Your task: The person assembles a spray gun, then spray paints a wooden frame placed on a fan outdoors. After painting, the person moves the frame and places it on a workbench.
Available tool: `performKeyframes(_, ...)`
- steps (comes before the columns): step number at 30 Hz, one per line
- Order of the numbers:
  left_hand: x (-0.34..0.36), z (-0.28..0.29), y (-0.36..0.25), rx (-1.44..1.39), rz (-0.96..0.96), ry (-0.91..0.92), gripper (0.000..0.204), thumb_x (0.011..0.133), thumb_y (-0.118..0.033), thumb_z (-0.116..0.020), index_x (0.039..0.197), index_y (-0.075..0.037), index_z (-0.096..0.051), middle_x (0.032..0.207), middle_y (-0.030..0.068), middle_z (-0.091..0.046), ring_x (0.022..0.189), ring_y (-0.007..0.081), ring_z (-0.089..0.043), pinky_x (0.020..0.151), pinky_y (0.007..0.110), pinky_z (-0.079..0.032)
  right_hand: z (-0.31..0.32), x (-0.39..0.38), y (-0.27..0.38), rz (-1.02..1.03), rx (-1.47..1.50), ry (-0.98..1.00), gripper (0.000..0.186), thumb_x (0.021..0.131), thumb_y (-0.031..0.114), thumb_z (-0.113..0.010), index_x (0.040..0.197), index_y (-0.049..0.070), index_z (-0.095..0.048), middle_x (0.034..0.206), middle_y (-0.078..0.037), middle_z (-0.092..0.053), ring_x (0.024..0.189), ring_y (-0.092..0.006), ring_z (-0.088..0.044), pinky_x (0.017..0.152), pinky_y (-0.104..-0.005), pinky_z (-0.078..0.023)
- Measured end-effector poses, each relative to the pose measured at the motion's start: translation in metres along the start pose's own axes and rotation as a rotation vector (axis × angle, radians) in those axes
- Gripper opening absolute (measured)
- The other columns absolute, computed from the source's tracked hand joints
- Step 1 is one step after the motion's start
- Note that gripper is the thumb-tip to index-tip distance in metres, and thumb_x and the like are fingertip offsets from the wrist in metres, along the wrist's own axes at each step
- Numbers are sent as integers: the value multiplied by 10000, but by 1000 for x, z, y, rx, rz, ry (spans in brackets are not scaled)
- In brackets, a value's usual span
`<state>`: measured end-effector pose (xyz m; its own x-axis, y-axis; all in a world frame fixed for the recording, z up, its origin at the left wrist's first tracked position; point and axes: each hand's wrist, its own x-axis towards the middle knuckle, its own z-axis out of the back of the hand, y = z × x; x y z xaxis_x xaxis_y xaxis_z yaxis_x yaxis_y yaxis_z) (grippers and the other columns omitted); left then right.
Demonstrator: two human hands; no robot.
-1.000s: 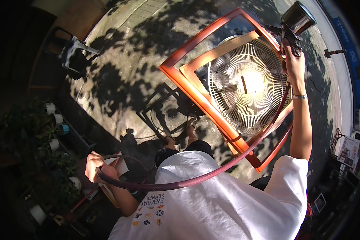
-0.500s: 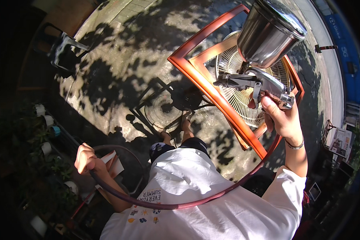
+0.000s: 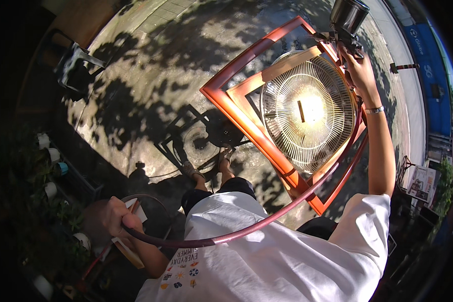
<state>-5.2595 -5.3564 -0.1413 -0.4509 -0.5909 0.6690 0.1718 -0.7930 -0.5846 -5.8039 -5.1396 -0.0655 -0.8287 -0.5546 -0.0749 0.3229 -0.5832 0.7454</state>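
My right hand [image 3: 358, 75] is closed around the handle of a metal spray gun [image 3: 348, 17], held out at the far right with its shiny cup on top. Below and left of it is a glossy reddish-brown wooden frame [image 3: 241, 121]. Against it sits a paler wooden frame [image 3: 282, 68], and both overlap the round wire guard of a fan [image 3: 287, 116]. How they are supported is hidden. My left hand [image 3: 117, 217] makes a fist low on the left, gripping a dark red hose [image 3: 246, 229] that curves across my shirt toward the gun.
A dark plastic stool [image 3: 78, 68] stands on the sun-dappled concrete [image 3: 151, 95] at the far left. Potted plants [image 3: 50, 189] line the near left. At the right are a blue banner [image 3: 428, 75] and a printed board [image 3: 422, 182].
My right hand has carried the spray gun away from me, to the frame's far right corner, uncovering the fan guard. My left hand has shifted slightly right and nearer, still gripping the hose.
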Motion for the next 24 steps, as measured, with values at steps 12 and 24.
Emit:
performKeyframes(12,-1,-26,-35,167,90,104,628,914,-560,-567,568,-57,-423,517,46,-403,444,194,-445,461,298,-405,50,137,-51,-71,-220,-448,539,891,578,-607,753,57,-634,614,-46,-611,398,-108,-508,407,-268,-401)
performKeyframes(24,-6,9,9,13,90,-24,654,943,-572,-505,569,-48,-389,521,43,-373,462,152,-401,441,268,-280,-9,-12,19,-4,38,-66,331,967,340,-601,859,27,-610,669,-28,-625,343,-58,-394,326,-232,-279)
